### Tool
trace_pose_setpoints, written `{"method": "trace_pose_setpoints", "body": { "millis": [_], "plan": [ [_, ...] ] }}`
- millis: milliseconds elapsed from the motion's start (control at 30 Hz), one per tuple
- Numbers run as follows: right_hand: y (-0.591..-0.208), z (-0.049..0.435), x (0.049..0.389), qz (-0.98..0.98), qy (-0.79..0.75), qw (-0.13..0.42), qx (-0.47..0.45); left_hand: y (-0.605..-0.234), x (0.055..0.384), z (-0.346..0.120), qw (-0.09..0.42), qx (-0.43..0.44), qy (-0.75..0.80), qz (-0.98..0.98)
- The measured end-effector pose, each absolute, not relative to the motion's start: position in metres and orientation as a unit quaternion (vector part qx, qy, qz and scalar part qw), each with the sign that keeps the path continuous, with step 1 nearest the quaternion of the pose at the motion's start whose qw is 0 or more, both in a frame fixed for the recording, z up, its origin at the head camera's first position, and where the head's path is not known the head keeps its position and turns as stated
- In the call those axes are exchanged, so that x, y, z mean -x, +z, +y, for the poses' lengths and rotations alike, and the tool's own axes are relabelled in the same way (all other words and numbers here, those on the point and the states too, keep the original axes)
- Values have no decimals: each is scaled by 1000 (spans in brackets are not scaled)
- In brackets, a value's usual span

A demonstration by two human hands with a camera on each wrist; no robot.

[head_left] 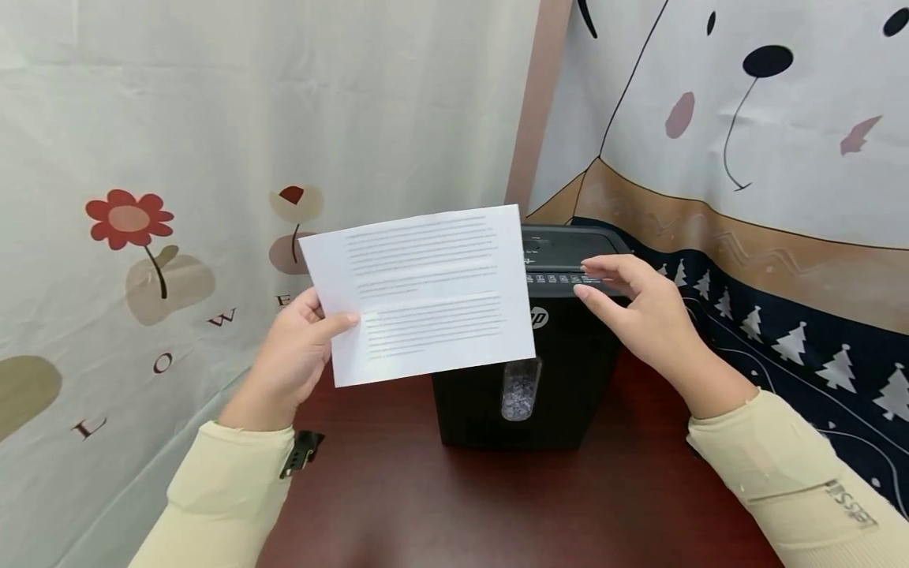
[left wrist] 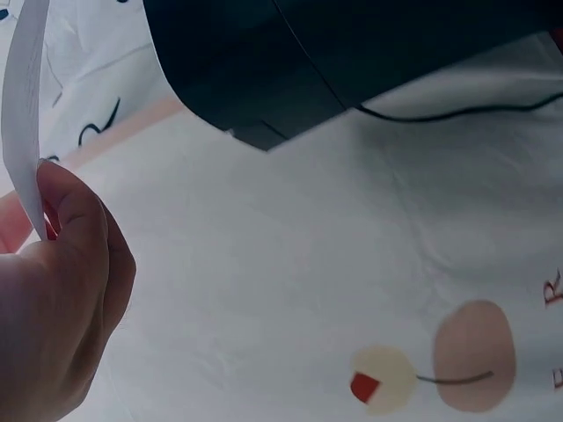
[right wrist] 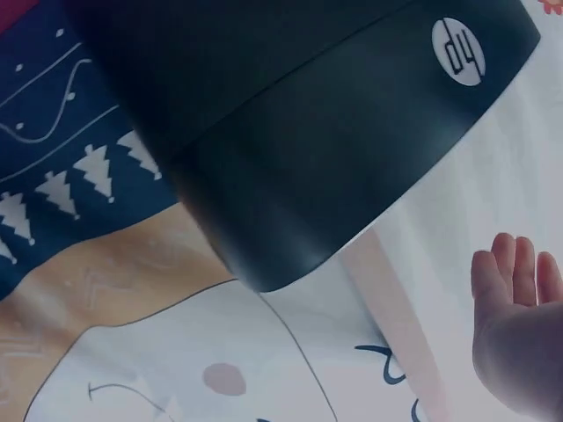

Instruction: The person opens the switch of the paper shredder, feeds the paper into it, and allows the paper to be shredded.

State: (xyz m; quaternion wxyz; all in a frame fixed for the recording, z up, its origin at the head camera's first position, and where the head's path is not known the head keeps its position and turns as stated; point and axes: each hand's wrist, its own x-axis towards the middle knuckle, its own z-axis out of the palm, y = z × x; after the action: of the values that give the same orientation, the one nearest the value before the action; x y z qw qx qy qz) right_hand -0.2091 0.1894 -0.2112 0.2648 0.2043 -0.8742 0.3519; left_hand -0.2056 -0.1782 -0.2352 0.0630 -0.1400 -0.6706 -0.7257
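My left hand (head_left: pixel 294 351) pinches a white printed sheet of paper (head_left: pixel 433 296) by its left edge, thumb on the printed face. In the left wrist view the same sheet (left wrist: pixel 22 114) shows nearly edge-on between thumb and curled fingers. Behind the sheet stands a black paper shredder (head_left: pixel 525 410) with an HP logo, partly hidden by the paper. Its front window (head_left: pixel 521 390) shows shredded bits inside. My right hand (head_left: pixel 642 315) hovers in front of the shredder's top right, thumb and fingers apart with nothing between them. The right wrist view shows that hand (right wrist: pixel 519 334) beside the shredder body (right wrist: pixel 308 149).
The shredder stands on a dark red-brown table (head_left: pixel 398 489). A pale curtain (head_left: pixel 398 102) with flower prints hangs at the left and back. Cloth with a bear face and trees (head_left: pixel 788 343) borders the right. A black cord (left wrist: pixel 457 116) runs from the shredder.
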Motion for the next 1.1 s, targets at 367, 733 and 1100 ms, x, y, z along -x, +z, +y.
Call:
{"method": "trace_pose_setpoints", "body": {
  "millis": [367, 733, 1100],
  "plan": [
    [-207, 184, 213, -879, 408, 167, -183, -225, 218, -144, 41, 133, -690, -710],
    [-204, 187, 217, -893, 387, 148, -178, -210, 227, -126, 49, 129, -660, -739],
    [-194, 195, 222, -881, 394, 188, -179, -187, 234, -117, 78, 136, -606, -780]
  ]
}}
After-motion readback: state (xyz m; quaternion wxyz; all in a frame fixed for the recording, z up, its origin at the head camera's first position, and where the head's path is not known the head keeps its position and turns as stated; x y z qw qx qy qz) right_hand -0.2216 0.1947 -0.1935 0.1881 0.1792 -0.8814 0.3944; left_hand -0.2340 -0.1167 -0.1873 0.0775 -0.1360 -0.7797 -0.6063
